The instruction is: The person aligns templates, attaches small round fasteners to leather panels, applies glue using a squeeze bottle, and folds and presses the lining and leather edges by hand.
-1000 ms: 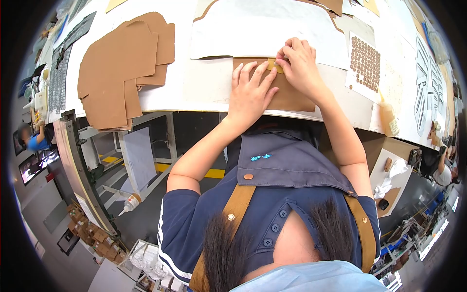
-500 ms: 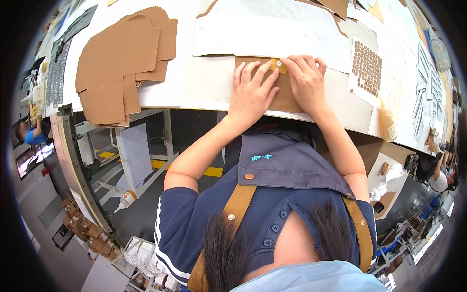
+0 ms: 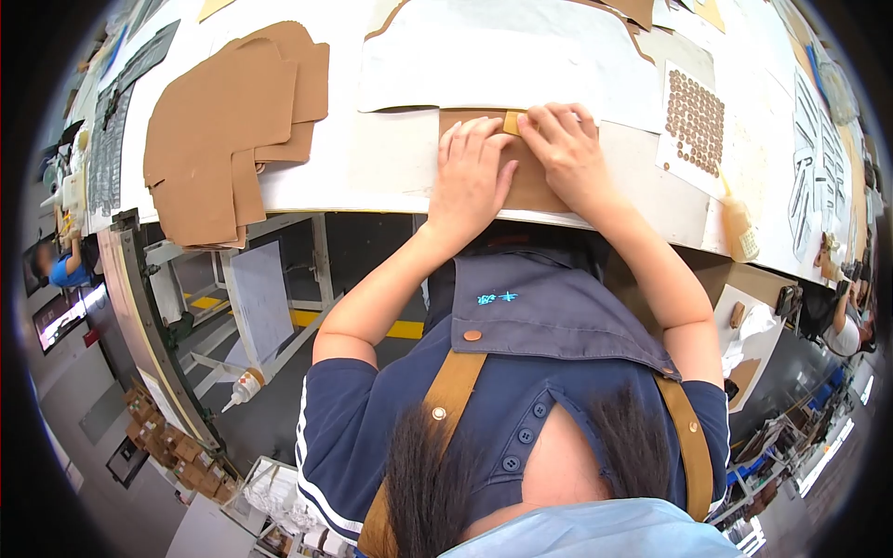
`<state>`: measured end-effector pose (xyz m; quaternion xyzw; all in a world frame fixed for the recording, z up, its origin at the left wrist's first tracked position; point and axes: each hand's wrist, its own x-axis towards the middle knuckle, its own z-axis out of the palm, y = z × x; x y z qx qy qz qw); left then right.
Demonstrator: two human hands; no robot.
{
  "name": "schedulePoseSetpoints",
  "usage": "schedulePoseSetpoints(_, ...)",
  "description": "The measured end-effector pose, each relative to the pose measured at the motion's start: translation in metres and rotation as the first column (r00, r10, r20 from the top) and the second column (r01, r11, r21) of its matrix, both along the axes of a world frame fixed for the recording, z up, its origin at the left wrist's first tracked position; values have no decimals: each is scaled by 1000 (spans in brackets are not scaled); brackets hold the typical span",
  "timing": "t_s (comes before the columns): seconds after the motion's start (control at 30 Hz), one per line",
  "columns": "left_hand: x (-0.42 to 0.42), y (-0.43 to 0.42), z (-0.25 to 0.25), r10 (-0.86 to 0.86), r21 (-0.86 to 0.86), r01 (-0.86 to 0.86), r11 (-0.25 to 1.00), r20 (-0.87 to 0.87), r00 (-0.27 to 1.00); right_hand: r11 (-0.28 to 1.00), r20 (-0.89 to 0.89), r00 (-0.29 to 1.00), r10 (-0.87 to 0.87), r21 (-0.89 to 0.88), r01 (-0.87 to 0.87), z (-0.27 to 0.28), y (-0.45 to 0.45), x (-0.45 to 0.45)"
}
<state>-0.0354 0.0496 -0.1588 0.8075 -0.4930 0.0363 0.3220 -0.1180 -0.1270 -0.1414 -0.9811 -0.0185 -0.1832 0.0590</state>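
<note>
A brown flat panel (image 3: 538, 186) lies at the table's front edge under both hands. Across its upper edge sits a small yellow tab (image 3: 512, 122). My left hand (image 3: 470, 177) rests flat on the panel's left part, fingers stretched out and thumb apart, fingertips near the tab's left side. My right hand (image 3: 569, 158) is closed, its curled fingertips pressed on the tab's right end. Those fingertips hide that end and whatever lies beneath them. Just beyond the hands lies a large white-faced sheet (image 3: 493, 60).
Stacked brown cut pieces (image 3: 219, 121) lie at the left, overhanging the edge. At the right are a card of small brown discs (image 3: 693, 116) and a glue bottle (image 3: 740, 228). Another bottle (image 3: 244, 389) hangs below the table at left. Other people are at both far sides.
The white disc seen on the yellow tab is now covered by my right fingertips, which moved left over it. My left hand stays on the panel, its fingers closer together. The view shifted slightly.
</note>
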Motion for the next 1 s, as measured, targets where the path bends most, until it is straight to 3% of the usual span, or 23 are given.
schedulePoseSetpoints(0.07, 0, 0, 0, 11, -18, -12, 1000, -27, 1000, 999, 9, 1000, 23, -24, -23, -4, -1, -2)
schedulePoseSetpoints(0.17, -1, -1, 2, 30, -23, -30, 999, -32, 999, 935, 33, 999, -13, 354, 0, -13, -9, -7)
schedulePoseSetpoints(0.37, -2, -2, 0, 23, 13, -24, 1000, 12, 1000, 933, 66, 984, -164, 333, 133, -12, 6, 2)
schedulePoseSetpoints(0.47, 0, -2, -2, -1, 32, 0, 999, 41, 999, 969, 246, 964, -102, 246, 40, -23, 1, 0)
schedulePoseSetpoints(0.5, 0, -2, -3, -7, 36, 5, 999, 48, 999, 852, 208, 948, -243, 513, 106, -25, -7, -1)
schedulePoseSetpoints(0.57, -1, -3, -5, -11, 60, 5, 998, 96, 995, 406, 35, 892, -451, 898, 170, -27, -22, -6)
schedulePoseSetpoints(0.6, 1, -4, -4, -10, 71, 1, 997, 123, 992, 396, 35, 843, -536, 893, 215, -7, -25, -15)
schedulePoseSetpoints(0.67, 5, -6, 0, -39, 156, 11, 988, 176, 984, 706, 387, 761, -521, 697, 130, 8, -33, -44)
schedulePoseSetpoints(0.73, 7, -8, 11, -74, 260, 20, 965, 202, 977, 939, 573, 752, -325, 293, 182, 11, -48, -80)
schedulePoseSetpoints(0.77, 7, -10, 13, -82, 292, 9, 956, 239, 967, 951, 436, 848, -302, 196, 238, 13, -47, -104)
schedulePoseSetpoints(0.87, 6, -17, 18, -116, 369, -19, 929, 338, 934, 929, 42, 957, -289, 252, 269, 5, -35, -156)
schedulePoseSetpoints(0.93, 8, -22, 23, -116, 395, -50, 917, 385, 916, 907, 51, 918, -393, 187, 378, 0, -46, -197)
schedulePoseSetpoints(1.0, 7, -25, 27, -120, 418, -55, 907, 382, 916, 795, 274, 746, -607, 189, 577, 19, -57, -224)
